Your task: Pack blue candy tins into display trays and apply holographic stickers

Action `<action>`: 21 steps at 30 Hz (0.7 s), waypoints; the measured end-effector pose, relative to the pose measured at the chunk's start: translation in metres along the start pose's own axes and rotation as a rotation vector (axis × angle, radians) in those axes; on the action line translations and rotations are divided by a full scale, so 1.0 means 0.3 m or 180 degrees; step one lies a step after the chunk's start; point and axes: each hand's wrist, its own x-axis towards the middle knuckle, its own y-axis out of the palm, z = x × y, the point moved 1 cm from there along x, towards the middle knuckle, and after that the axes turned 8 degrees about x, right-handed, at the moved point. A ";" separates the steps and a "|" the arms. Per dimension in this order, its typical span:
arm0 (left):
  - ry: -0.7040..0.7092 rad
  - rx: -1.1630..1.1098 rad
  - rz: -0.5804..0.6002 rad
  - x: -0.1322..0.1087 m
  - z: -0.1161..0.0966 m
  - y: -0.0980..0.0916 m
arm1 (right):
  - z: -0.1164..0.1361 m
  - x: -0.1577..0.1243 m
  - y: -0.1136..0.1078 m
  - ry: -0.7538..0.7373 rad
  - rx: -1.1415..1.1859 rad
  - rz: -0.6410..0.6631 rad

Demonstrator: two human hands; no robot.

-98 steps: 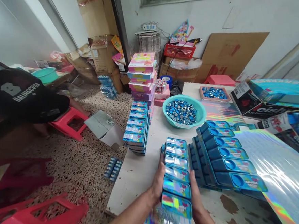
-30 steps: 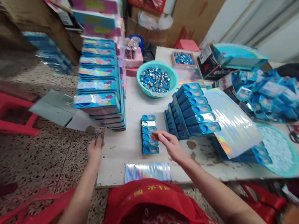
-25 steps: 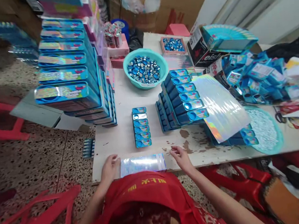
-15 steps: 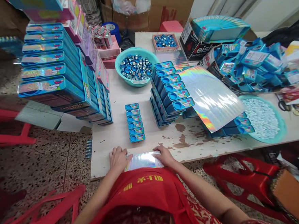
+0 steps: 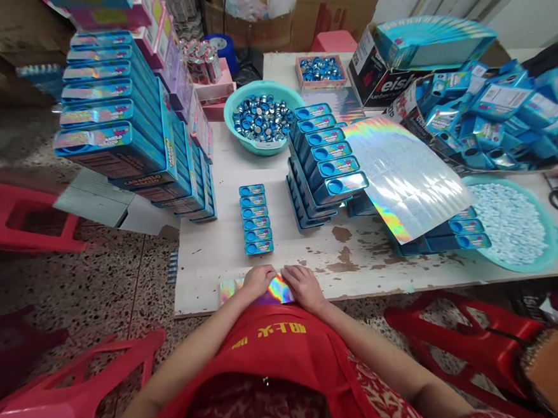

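A shiny holographic sheet lies at the table's front edge, against the red apron. My left hand presses on its middle with the fingers held together and bent. Close beside it, my right hand has curled fingers on the sheet's right end. The thumbs and part of the sheet are hidden under the hands. Just beyond, a short row of small blue boxes lies on the table. A larger stack of blue boxes stands to the right of that row.
A teal bowl holds blue and silver caps. More holographic sheets lie on boxes at right, near a basin of white pieces. Tall blue box stacks stand left. Red stools flank the table.
My left hand has slid right from the sheet's left end to its middle, close to my right hand. The sheet's left part now shows past my left wrist. The view has shifted slightly.
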 end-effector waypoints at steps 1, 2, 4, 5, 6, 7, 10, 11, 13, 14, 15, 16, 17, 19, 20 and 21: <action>-0.0046 0.0001 -0.0023 0.000 0.002 -0.003 | 0.002 -0.006 0.002 -0.0070 0.0012 -0.0001; -0.0084 0.0003 -0.0039 0.000 0.004 -0.006 | 0.004 -0.010 0.003 -0.0128 0.0045 -0.0010; -0.0119 0.0003 -0.0049 0.001 0.002 -0.011 | 0.008 -0.012 0.002 -0.0167 0.0128 -0.0074; -0.0122 0.0001 -0.0046 0.002 -0.001 -0.013 | 0.011 -0.010 -0.001 -0.0140 0.0164 -0.0116; -0.0123 -0.0001 -0.0043 0.004 -0.004 -0.012 | 0.015 -0.006 -0.005 -0.0087 0.0190 -0.0148; -0.0131 -0.0002 -0.0044 0.006 -0.006 -0.011 | 0.019 -0.001 -0.011 -0.0011 0.0207 -0.0159; -0.0191 -0.0014 -0.0085 0.014 -0.009 -0.001 | 0.039 0.013 -0.048 0.0240 0.0310 -0.0076; -0.0211 -0.0028 -0.0111 0.015 -0.009 0.002 | 0.047 0.016 -0.069 0.0305 0.0413 -0.0053; -0.0206 -0.0080 -0.0165 0.004 -0.009 0.000 | 0.068 0.020 -0.126 0.0419 0.0765 -0.0111; -0.0173 -0.0118 -0.0186 -0.008 -0.010 -0.005 | 0.079 0.021 -0.160 0.0467 0.0996 -0.0171; -0.0129 -0.0138 -0.0207 -0.026 -0.013 -0.013 | 0.091 0.022 -0.195 0.0522 0.1233 -0.0241; -0.0043 -0.0226 -0.0250 -0.048 -0.018 -0.024 | 0.105 0.024 -0.230 0.0581 0.1458 -0.0303; 0.0103 -0.0446 -0.0306 -0.073 -0.026 -0.037 | 0.119 0.027 -0.263 0.0630 0.1657 -0.0338; 0.0523 -0.1269 -0.0381 -0.124 -0.046 -0.064 | 0.149 0.040 -0.313 0.0697 0.1988 -0.0334; 0.0725 -0.1768 -0.0368 -0.146 -0.056 -0.077 | 0.164 0.049 -0.328 0.0723 0.2147 -0.0309; 0.0861 -0.2221 -0.0301 -0.163 -0.065 -0.087 | 0.178 0.059 -0.335 0.0744 0.2308 -0.0286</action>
